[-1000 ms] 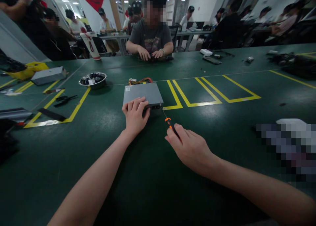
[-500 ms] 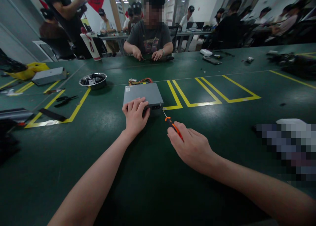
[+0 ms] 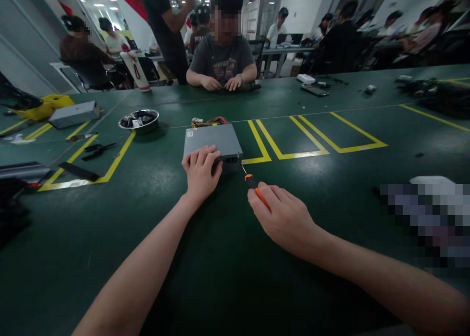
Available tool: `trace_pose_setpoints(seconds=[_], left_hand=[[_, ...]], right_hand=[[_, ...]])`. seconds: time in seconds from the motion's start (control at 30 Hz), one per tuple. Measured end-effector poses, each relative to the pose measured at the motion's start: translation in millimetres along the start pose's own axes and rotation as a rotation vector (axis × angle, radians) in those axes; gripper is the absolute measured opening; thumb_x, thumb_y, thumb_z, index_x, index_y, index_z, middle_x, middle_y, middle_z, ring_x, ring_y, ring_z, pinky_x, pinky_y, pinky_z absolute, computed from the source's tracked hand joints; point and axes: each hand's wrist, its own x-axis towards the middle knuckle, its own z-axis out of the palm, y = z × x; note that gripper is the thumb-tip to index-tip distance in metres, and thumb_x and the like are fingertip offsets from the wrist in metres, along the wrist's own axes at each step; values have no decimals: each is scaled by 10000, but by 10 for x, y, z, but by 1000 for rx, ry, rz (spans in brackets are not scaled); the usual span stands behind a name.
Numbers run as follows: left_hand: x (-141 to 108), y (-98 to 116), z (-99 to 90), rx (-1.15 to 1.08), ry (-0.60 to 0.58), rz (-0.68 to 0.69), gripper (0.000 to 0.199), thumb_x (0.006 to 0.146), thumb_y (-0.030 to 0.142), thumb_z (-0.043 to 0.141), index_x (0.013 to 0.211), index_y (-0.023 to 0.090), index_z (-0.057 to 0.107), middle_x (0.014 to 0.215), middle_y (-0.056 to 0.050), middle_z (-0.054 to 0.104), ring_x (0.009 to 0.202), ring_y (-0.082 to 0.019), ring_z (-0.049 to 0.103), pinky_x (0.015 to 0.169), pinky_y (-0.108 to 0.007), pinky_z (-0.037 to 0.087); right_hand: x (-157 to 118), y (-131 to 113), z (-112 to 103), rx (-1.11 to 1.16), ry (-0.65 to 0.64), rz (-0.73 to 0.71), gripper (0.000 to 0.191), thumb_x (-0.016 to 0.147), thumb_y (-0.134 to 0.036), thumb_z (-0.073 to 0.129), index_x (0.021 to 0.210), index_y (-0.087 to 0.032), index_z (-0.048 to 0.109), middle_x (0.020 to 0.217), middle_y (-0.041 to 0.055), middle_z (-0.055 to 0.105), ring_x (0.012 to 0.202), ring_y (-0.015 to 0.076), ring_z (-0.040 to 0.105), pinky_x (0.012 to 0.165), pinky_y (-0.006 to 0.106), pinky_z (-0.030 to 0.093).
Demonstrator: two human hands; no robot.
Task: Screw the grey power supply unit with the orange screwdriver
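right now, the left hand point(image 3: 201, 168) holds the near edge of a flat, grey, rectangular metal box point(image 3: 216, 138), which lies on a dark green tabletop point(image 3: 205, 277), ahead of the person and just left of the middle of the view. its fingers lie close together, slightly bent, over the top face, while the thumb stands apart from them, down by the near side. the right hand point(image 3: 282, 213) is wrapped round the black-and-orange handle of a thin-shafted screwdriver point(image 3: 249, 180), pinching it between thumb and forefinger; the other fingers are curled in behind, and how tightly they close cannot be told. the metal shaft slants up to the near right corner of the box, next to a black socket point(image 3: 231, 159); the exact contact of the tip is too small to tell. a bundle of thin, multicoloured wires point(image 3: 216, 121) lies behind the far edge of the box. to the left stands a round, shiny metal bowl point(image 3: 147, 127) with small dark parts in it, well apart from both hands. yellow tape outlines point(image 3: 304, 155) run along the tabletop to the right. across it, a person in a dark grey t-shirt point(image 3: 223, 57) sits with both hands low over the surface.
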Motion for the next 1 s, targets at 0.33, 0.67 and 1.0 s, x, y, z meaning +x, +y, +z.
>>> trace_pose_setpoints(seconds=[0.33,0.67,1.0], left_hand=[[-5,4,-8,7,-11,-7,189,824,268,514,1012,277,523,1174,-25,579,1123,-235,464,916,-437,255],[-2,7,-12,4,-27,-9,198,825,269,509,1021,281,529,1178,-20,578,1133,-236,458,928,-439,247],[-2,15,-12,14,-18,-12,188,824,261,506,1010,273,531,1174,-18,580,1130,-228,463,936,-434,247]], right_hand=[[11,-19,-44,7,-47,60,202,844,-112,422,997,-88,552,976,132,589,818,181,557,686,291,417],[49,74,-137,13,-130,138,264,854,-279,470,1036,-106,553,948,127,584,763,185,558,631,285,418],[37,124,-81,-14,-44,63,206,873,-201,426,1011,-149,570,828,64,587,573,107,488,512,231,366]])
